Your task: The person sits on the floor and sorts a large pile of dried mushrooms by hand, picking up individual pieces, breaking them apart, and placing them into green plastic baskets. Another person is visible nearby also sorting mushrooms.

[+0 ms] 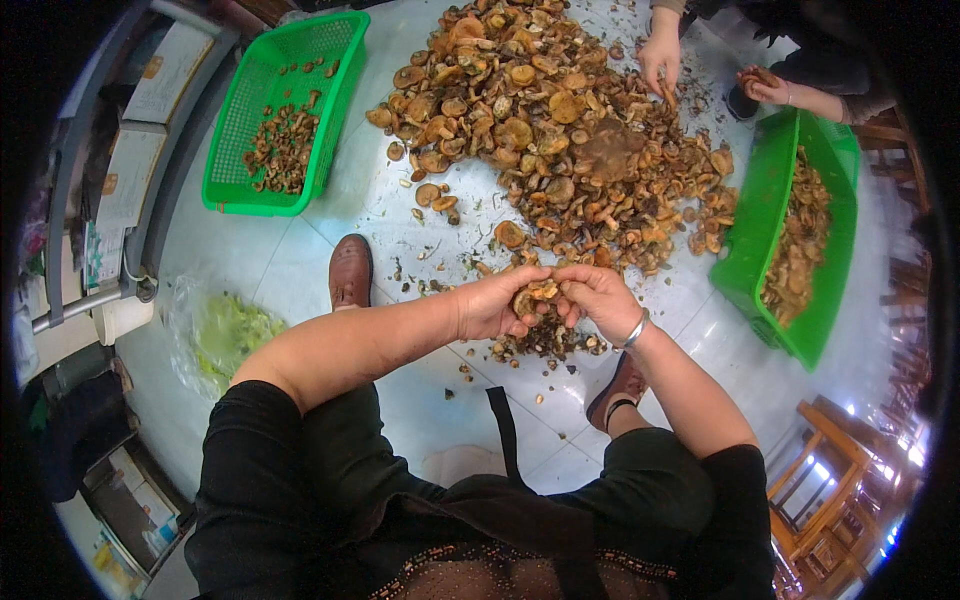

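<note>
Between my two hands is a brownish-orange mushroom, held over the tiled floor. My left hand grips its cap side. The fingers of my right hand pinch its other edge; whether a piece is coming off I cannot tell. Below them lies a small heap of dark trimmings and dirt. Just beyond my hands spreads a large pile of orange-brown mushrooms, with a few loose mushrooms at its left.
A green plastic basket at the left holds some small mushrooms; another green basket at the right holds many. Two other people's hands work beyond. Leafy greens in a plastic bag, shelving and wooden chairs stand around.
</note>
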The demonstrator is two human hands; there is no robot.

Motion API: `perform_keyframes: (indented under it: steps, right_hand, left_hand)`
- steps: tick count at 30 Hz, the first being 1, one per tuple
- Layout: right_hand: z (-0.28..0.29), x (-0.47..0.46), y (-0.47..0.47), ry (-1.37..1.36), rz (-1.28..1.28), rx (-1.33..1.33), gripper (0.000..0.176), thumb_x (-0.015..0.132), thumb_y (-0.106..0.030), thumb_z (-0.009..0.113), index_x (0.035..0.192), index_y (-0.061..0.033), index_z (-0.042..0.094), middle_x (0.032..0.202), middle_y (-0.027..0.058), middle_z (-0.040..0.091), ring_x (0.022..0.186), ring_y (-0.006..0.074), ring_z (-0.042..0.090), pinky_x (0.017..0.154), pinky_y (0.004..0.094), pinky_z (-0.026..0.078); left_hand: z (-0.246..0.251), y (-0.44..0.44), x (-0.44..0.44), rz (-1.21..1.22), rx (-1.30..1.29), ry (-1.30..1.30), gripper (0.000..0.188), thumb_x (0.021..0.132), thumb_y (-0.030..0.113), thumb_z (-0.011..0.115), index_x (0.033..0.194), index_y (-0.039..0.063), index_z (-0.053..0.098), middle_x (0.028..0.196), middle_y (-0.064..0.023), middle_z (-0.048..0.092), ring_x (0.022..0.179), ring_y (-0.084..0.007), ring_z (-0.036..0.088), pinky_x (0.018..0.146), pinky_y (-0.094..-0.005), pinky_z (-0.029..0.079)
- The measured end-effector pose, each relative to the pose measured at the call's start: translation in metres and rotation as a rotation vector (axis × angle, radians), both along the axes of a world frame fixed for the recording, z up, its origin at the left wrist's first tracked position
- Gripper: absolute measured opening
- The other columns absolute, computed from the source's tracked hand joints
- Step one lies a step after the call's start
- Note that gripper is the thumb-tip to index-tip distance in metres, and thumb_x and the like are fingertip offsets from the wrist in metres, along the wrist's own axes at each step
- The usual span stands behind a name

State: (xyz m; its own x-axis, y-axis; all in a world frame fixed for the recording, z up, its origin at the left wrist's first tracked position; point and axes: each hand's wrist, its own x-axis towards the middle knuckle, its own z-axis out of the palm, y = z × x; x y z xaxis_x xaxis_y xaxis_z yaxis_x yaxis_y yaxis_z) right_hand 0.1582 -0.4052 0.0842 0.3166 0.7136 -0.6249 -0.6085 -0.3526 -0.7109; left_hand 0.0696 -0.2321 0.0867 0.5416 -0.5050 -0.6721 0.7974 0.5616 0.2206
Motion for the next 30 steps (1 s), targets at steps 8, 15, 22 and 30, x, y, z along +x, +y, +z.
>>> perform_keyframes:
  steps: [8, 15, 22, 30]
  right_hand:
    - [0.010, -0.012, 0.006, -0.168, 0.056, -0.009, 0.036, 0.082, -0.009, 0.054, 0.113, 0.0066, 0.047, 0.085, 0.0096, 0.062, 0.068, 0.0119, 0.060, 0.058, 0.0227, 0.049]
    - [0.003, -0.011, 0.000, -0.310, 0.028, -0.051, 0.027, 0.082, -0.006, 0.048, 0.105, 0.0054, 0.057, 0.073, 0.0079, 0.062, 0.059, 0.0114, 0.059, 0.052, 0.0231, 0.049]
    - [0.010, 0.001, 0.010, -0.212, 0.049, -0.058, 0.026, 0.083, -0.006, 0.047, 0.107, 0.0009, 0.052, 0.078, 0.0064, 0.058, 0.063, 0.0107, 0.056, 0.056, 0.0240, 0.048]
    - [0.000, -0.023, 0.020, -0.744, 0.035, -0.039, 0.010, 0.076, 0.000, 0.057, 0.086, 0.0002, 0.056, 0.081, 0.0021, 0.055, 0.070, 0.0080, 0.049, 0.060, 0.0221, 0.041]
  left_hand:
    - [-0.003, 0.001, -0.004, -0.018, -0.001, 0.046, 0.037, 0.086, 0.047, 0.043, 0.089, 0.012, 0.053, 0.074, 0.0008, 0.050, 0.057, -0.0088, 0.044, 0.047, -0.0228, 0.033]
    - [-0.004, 0.000, -0.002, -0.040, -0.040, 0.011, 0.035, 0.086, 0.047, 0.043, 0.088, 0.014, 0.051, 0.072, 0.0023, 0.049, 0.058, -0.0083, 0.043, 0.047, -0.0225, 0.033]
    - [-0.022, 0.001, -0.009, 0.040, -0.065, -0.021, 0.034, 0.086, 0.048, 0.046, 0.099, 0.017, 0.051, 0.082, 0.0033, 0.052, 0.063, -0.0069, 0.045, 0.051, -0.0203, 0.037]
    - [-0.022, -0.004, -0.012, -0.012, 0.008, -0.114, 0.041, 0.087, 0.047, 0.045, 0.110, 0.013, 0.047, 0.100, -0.0020, 0.047, 0.063, -0.0106, 0.044, 0.054, -0.0254, 0.042]
